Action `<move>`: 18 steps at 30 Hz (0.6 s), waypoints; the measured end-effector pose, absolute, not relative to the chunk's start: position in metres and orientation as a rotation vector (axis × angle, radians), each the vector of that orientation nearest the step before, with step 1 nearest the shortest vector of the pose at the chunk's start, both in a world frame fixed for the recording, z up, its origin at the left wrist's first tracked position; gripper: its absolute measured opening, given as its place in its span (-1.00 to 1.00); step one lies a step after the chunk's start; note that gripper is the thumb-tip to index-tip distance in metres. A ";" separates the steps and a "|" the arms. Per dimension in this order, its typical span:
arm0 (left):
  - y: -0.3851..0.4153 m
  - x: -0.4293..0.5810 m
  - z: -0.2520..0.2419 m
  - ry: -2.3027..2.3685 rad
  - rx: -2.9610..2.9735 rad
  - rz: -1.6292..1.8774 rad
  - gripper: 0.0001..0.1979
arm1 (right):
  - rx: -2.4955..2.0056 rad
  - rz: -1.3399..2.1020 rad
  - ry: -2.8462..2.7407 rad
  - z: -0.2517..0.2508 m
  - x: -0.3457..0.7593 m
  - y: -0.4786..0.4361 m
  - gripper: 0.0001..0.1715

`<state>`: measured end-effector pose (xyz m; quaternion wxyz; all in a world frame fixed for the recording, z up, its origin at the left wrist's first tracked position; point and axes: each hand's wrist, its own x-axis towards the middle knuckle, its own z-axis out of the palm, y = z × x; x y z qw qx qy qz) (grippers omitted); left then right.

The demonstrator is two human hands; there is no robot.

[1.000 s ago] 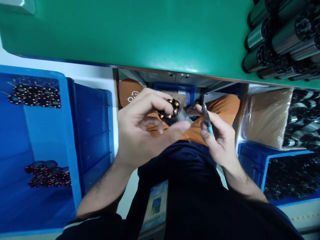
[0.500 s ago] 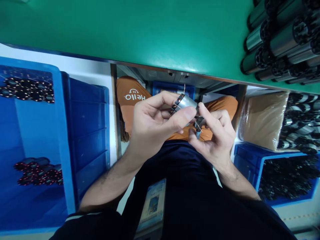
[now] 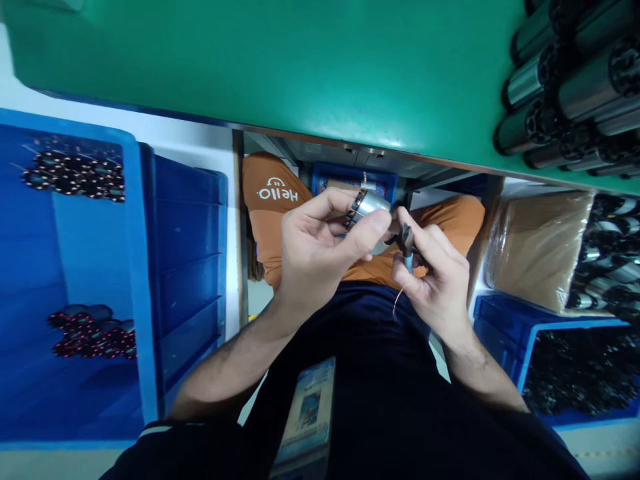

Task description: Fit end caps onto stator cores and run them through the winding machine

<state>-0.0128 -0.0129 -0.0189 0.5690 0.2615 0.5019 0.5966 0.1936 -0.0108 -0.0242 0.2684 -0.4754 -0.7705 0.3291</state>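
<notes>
My left hand (image 3: 313,257) grips a small silver motor stator (image 3: 367,208) with copper windings, thumb and fingers closed around it, held over my lap below the green table edge. My right hand (image 3: 437,283) is closed on small cutters (image 3: 407,243) with a light blue handle, their jaws at the stator's right end. A short piece of copper wire (image 3: 399,300) hangs below the right hand.
A green table (image 3: 300,67) spans the top, with silver cylindrical motor parts (image 3: 570,87) stacked at its right. Blue bins (image 3: 75,267) with wound stators stand on the left. On the right are a brown bag (image 3: 537,247) and a blue bin (image 3: 575,360) of dark parts.
The stator was turned from facing me to lying sideways. The cutters moved in against its right end, and a loose copper wire piece now hangs below my right hand.
</notes>
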 end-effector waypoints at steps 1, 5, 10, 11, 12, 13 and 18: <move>-0.017 -0.018 -0.023 1.211 0.580 1.420 -0.52 | -1.331 0.960 -2.101 -0.028 0.196 -0.010 -0.21; -0.049 -0.087 -0.026 1.420 0.628 1.397 -0.51 | -1.653 1.046 -2.218 -0.058 0.206 -0.006 0.35; -0.111 -0.232 -0.001 2.156 1.221 1.313 -0.62 | -1.862 1.065 -2.371 -0.087 0.212 -0.002 0.41; -0.121 -0.257 0.000 2.306 1.304 1.203 -0.63 | -1.856 1.064 -2.410 -0.089 0.213 -0.001 0.39; -0.128 -0.279 -0.001 2.415 1.354 1.088 -0.65 | -1.850 1.059 -2.450 -0.090 0.214 0.001 0.36; -0.134 -0.297 -0.006 2.470 1.362 0.965 -0.67 | -1.845 1.048 -2.489 -0.091 0.216 0.003 0.34; -0.142 -0.339 -0.070 2.396 1.139 0.634 -0.87 | -1.752 0.986 -2.625 -0.102 0.229 0.018 0.30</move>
